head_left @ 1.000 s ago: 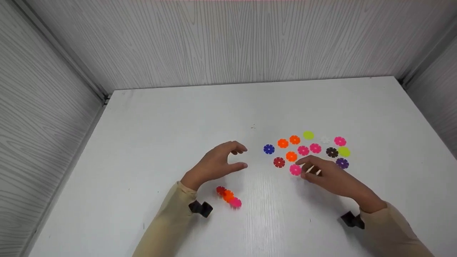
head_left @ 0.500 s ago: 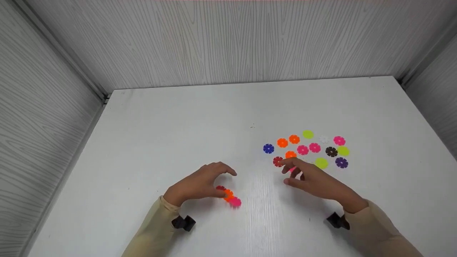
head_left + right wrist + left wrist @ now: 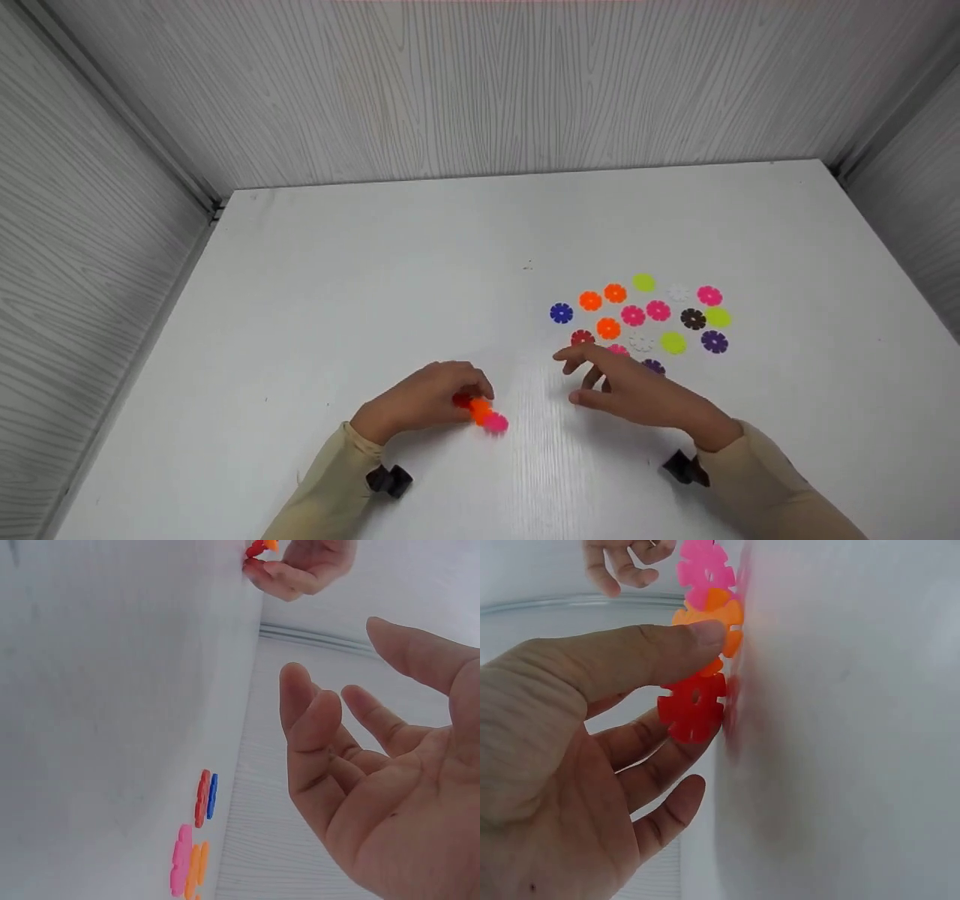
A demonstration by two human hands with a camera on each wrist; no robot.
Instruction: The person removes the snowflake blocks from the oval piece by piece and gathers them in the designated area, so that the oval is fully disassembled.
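In the head view my left hand (image 3: 420, 399) is at a short chain of linked notched plastic discs (image 3: 481, 411), red, orange and pink. The left wrist view shows the thumb over the orange disc (image 3: 731, 615) and fingers behind the red disc (image 3: 694, 714), pinching the chain. The pink disc (image 3: 705, 574) sticks out beyond the thumb. My right hand (image 3: 637, 388) hovers above the table, fingers loosely bent and holding nothing. Near its fingertips lies a loose red disc (image 3: 583, 337), and it partly covers a pink disc (image 3: 618, 349).
Loose notched discs lie scattered right of centre, among them a blue disc (image 3: 561, 313), a brown disc (image 3: 693, 319) and a purple disc (image 3: 715, 342). The white table (image 3: 375, 262) is bounded by a back panel (image 3: 480, 90) and side panels.
My left hand has come down and towards me onto the linked chain and now pinches it. My right hand has moved left and slightly nearer, uncovering yellow, white and purple discs.
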